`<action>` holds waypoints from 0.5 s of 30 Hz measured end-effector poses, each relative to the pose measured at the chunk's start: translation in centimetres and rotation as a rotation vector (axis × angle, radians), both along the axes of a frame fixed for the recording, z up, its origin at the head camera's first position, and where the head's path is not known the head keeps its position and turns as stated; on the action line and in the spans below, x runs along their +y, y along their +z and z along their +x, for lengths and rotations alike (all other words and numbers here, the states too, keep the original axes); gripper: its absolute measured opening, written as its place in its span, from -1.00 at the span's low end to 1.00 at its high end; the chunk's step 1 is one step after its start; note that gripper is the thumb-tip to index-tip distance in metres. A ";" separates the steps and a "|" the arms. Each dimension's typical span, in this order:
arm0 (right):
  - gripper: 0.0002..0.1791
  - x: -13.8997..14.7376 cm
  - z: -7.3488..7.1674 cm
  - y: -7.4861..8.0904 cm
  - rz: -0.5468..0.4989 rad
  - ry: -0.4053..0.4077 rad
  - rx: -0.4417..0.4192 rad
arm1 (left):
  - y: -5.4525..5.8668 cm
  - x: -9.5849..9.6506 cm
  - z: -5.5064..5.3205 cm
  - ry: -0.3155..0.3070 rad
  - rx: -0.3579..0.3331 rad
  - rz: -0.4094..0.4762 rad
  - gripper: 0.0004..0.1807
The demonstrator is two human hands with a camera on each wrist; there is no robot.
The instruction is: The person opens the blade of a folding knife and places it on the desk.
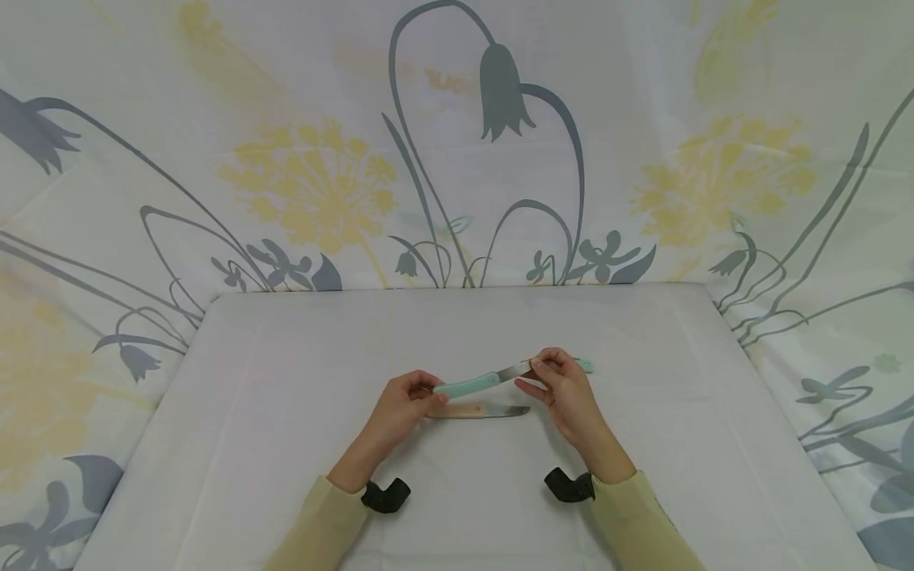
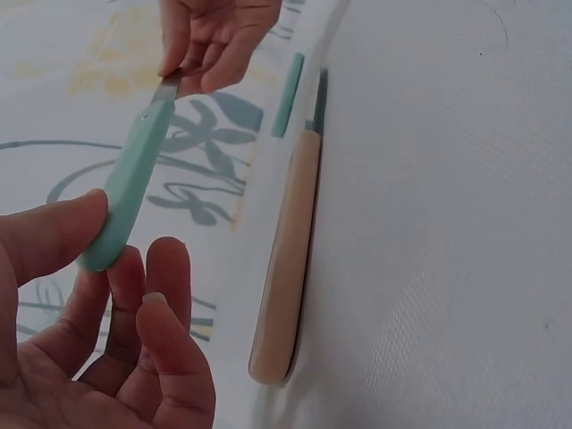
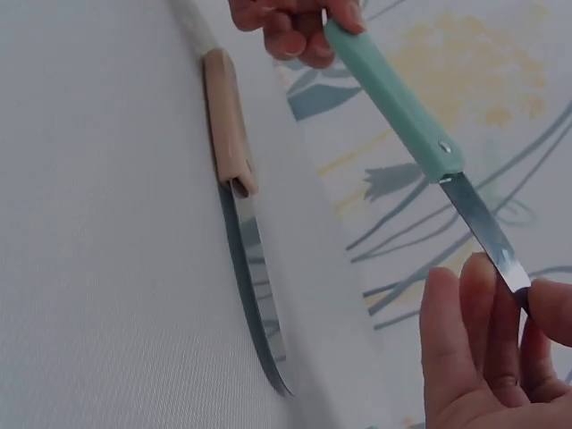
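Observation:
A folding knife with a mint-green handle (image 1: 467, 386) is held in the air, its blade (image 3: 483, 228) out. My left hand (image 1: 398, 408) pinches the butt of the handle between thumb and fingers. At the other end my right hand (image 1: 569, 392) pinches the blade near its tip, the tip itself covered by the fingers. Below, on the table, lies a second folding knife with a beige handle (image 2: 288, 259), blade (image 3: 257, 286) also out, touched by neither hand in the wrist views. Another mint-green piece (image 1: 585, 365) shows past my right hand, mostly hidden; it lies on the table (image 2: 288, 94).
A white cloth covers the table (image 1: 286, 341). Behind and at both sides hang white curtains (image 1: 457, 174) printed with grey and yellow flowers. Each wrist carries a black camera mount (image 1: 385, 496) below a yellow-green sleeve (image 1: 317, 523).

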State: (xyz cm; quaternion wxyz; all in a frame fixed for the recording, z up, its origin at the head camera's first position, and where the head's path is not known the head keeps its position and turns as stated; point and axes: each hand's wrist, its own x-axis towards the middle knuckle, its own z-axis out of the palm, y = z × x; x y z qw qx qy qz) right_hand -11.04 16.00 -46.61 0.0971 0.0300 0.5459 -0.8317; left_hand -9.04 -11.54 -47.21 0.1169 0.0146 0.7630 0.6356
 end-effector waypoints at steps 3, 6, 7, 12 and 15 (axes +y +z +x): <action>-0.94 0.1 -0.1 -0.2 0.119 0.006 0.000 | -0.2 -0.4 -0.3 0.020 0.010 -0.015 -0.80; -0.88 0.3 -0.2 -0.3 0.270 0.019 -0.004 | -0.5 -0.9 -0.7 0.036 0.029 -0.040 -0.81; -0.86 0.3 -0.2 -0.3 0.314 0.026 -0.006 | -0.5 -1.1 -0.8 0.040 0.036 -0.049 -0.82; -0.78 0.6 -0.4 -0.6 0.493 0.052 0.010 | -0.6 -1.4 -1.2 0.061 0.088 -0.124 -0.84; -0.81 0.7 -0.5 -1.1 0.591 0.073 0.042 | -0.8 -1.5 -1.3 0.073 0.112 -0.193 -0.86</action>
